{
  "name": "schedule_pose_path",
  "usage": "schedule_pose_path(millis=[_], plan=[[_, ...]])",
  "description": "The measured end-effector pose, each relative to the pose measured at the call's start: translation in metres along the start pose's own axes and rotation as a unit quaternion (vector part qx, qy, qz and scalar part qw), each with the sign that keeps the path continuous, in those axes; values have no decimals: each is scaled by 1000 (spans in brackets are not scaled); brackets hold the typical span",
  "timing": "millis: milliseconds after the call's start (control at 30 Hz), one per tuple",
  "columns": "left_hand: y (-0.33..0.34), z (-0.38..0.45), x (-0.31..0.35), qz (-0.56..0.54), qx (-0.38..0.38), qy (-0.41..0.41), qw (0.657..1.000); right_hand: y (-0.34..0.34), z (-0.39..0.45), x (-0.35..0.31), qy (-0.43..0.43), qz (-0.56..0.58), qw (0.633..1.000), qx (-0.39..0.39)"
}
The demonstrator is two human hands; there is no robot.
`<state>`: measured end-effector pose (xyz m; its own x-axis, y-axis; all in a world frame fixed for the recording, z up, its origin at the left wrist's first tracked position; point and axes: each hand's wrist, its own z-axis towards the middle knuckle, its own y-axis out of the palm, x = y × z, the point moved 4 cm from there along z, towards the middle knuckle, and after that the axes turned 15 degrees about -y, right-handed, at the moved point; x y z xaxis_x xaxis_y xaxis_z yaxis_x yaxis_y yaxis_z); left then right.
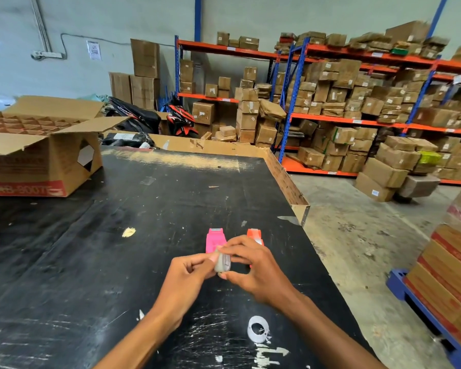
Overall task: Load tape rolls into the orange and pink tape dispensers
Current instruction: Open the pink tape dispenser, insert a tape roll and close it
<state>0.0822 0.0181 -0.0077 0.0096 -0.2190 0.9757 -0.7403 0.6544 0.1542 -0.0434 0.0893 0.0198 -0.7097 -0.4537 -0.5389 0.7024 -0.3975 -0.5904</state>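
Note:
A clear tape roll point(222, 262) is held edge-on above the black table point(117, 235), pinched between both hands. My left hand point(190, 272) grips its left side with thumb and fingertips. My right hand point(250, 265) wraps its right side from above and below. Just behind the hands, the pink tape dispenser point(215, 239) lies flat on the table, its metal blade pointing away. The orange tape dispenser point(255, 235) lies to its right, partly hidden by my right hand. A second clear tape roll point(258, 329) lies flat near the table's front.
An open cardboard box point(37, 161) with dividers stands at the table's far left. A low cardboard wall point(288, 182) runs along the right and far table edges. Shelves point(357, 121) stacked with cartons fill the background. More cartons sit on a blue pallet point(421, 307) at right.

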Motion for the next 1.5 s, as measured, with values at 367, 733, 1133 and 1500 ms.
schedule_pose_path(millis=[367, 733, 1133, 1500], plan=[[-1, 22, 0, -159, 4, -77, 984, 2, 4, 15, 79, 57, 990, 100], [4, 38, -1, -122, 28, -33, 992, 10, 8, 22, 83, 32, 987, 131], [-9, 87, 7, 123, 123, 47, 984, 3, 55, 60, 254, 17, 963, 84], [-26, 107, -39, 271, 120, 17, 955, 29, 80, 106, 304, -117, 941, -94]])
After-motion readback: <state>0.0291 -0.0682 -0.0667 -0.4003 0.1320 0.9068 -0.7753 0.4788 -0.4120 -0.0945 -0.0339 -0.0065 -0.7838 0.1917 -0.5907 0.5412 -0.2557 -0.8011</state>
